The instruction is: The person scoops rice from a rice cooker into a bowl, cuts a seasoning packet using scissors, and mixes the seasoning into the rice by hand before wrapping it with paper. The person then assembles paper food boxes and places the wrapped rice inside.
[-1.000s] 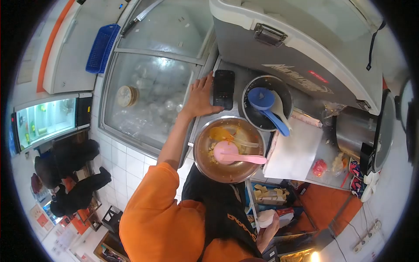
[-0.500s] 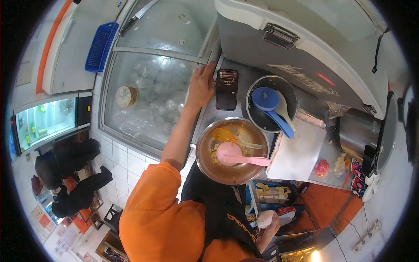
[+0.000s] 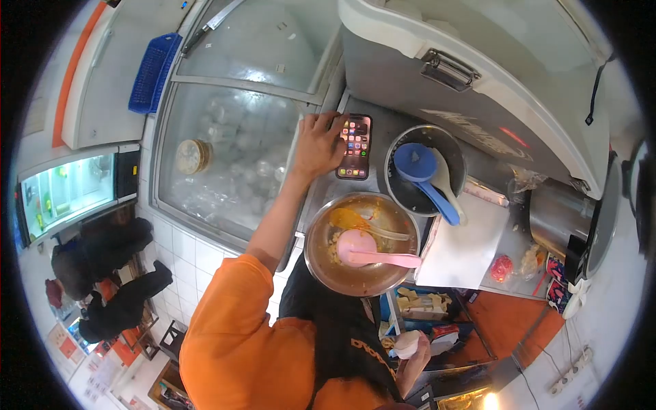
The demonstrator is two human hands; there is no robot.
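Observation:
My left hand (image 3: 320, 147) reaches to the left edge of a smartphone (image 3: 357, 152) lying on the metal counter. Its fingers are spread, and the thumb side overlaps the phone, whose lit screen shows rows of app icons. Low on the right, my right hand (image 3: 414, 367) is closed around a rounded white object (image 3: 407, 344); its exact kind I cannot make out. Between them, in front of my apron, a steel bowl (image 3: 318, 256) holds a pink ladle (image 3: 357, 249), a spoon with a pale handle (image 3: 389, 234) and yellowish food remains.
Beside the phone stands a dark pot (image 3: 403, 198) with a blue ladle (image 3: 415, 161) and a pale one. A large cooler box (image 3: 389, 65) backs the counter. To the left is a glass-topped freezer (image 3: 232, 137) with a round tub (image 3: 194, 156) and a knife (image 3: 212, 24). People in dark clothes are farther left.
The phone screen has switched from a dark display to a bright page of icons. My left hand has shifted slightly down and over the phone's edge. My right hand still holds the white object.

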